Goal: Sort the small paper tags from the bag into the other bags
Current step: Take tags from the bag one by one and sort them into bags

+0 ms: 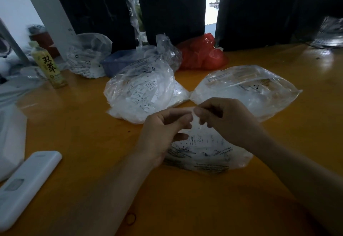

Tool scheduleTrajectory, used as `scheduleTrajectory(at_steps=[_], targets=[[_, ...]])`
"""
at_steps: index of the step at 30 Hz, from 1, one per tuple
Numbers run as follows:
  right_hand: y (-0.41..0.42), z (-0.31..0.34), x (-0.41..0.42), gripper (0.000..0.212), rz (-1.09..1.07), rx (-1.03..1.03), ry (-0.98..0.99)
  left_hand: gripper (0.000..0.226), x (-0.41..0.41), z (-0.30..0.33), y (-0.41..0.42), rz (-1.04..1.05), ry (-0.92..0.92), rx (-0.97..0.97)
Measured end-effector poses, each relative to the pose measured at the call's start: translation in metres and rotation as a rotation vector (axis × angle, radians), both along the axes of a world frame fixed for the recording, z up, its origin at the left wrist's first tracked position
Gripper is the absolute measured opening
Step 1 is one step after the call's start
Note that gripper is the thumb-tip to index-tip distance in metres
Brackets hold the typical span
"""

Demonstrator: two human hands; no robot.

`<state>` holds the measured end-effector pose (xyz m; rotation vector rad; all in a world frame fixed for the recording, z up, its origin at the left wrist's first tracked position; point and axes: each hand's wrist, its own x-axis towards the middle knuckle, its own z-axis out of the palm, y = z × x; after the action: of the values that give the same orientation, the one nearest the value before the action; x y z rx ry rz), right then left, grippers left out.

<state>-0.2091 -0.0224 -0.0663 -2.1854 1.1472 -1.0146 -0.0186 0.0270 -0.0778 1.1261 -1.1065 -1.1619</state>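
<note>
Two hands meet above the near bag (204,152) on the table (83,124): left hand (163,130) and right hand (222,117) both pinch its thin upper edge, fingers curled. Paper tags (196,141) lie inside. Film looks light, limp and slippery, probably best gripped at the mouth.

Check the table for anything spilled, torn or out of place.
Nothing looks spilled or torn. The tags stay inside the clear bags, and both hands, left hand and right hand, pinch a thin white strip above the near bag. One stray: a small rubber band lies loose on the table near the front edge.
</note>
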Motion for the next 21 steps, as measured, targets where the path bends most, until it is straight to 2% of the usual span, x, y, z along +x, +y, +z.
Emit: scheduleTrajectory(at_steps=[2, 6, 7, 12, 17, 21], targets=[[-0.003, -0.001, -0.003, 0.016, -0.048, -0.016, 0.060, 0.010, 0.001, 0.000, -0.001, 0.069, 0.061, 0.028], [-0.005, -0.006, -0.005, 0.032, 0.063, -0.087, 0.588, 0.018, 0.001, 0.000, -0.002, 0.092, 0.370, 0.083], [-0.005, -0.007, -0.004, 0.036, 0.082, -0.081, 0.651, 0.022, 0.001, -0.001, -0.003, 0.093, 0.400, 0.080], [-0.007, -0.009, -0.006, 0.020, 0.097, -0.179, 0.614, 0.031, 0.001, -0.005, -0.004, 0.090, 0.417, 0.050], [-0.007, -0.009, -0.007, 0.040, 0.178, -0.155, 0.672, 0.041, 0.003, -0.008, -0.006, 0.091, 0.406, 0.055], [-0.007, -0.008, -0.007, 0.025, 0.238, -0.225, 0.648, 0.037, 0.002, -0.010, -0.006, 0.104, 0.377, 0.061]])
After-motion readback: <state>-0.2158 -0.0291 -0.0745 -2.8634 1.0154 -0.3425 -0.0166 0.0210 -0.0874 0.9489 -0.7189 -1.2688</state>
